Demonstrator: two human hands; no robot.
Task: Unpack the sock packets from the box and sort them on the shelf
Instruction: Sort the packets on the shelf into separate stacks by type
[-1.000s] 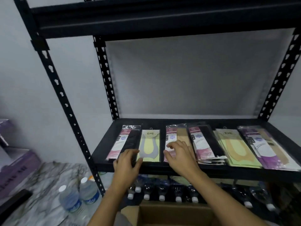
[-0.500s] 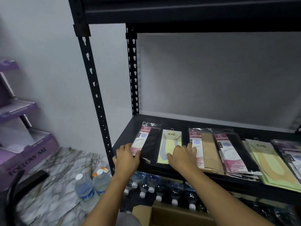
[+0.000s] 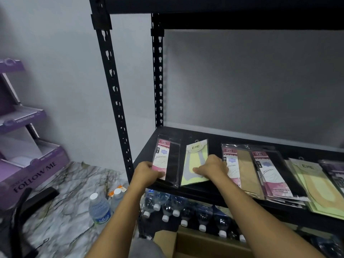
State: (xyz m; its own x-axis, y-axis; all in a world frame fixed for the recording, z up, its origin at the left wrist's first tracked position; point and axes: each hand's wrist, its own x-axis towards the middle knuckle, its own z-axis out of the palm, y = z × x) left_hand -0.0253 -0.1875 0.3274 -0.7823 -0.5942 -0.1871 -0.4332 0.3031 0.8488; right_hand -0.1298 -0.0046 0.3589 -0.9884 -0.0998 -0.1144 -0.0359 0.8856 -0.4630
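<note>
As left fingers (image 3: 157, 175) grip black packet (image 3: 173, 161), right fingers (image 3: 211, 159), posture unclear, shifted yellow packet (image 3: 193, 158).

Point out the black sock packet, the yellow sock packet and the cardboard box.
black sock packet (image 3: 174, 161), head view, on the dark sock
yellow sock packet (image 3: 196, 147), head view, on the logo
cardboard box (image 3: 204, 243), head view, on its brown wall
</note>
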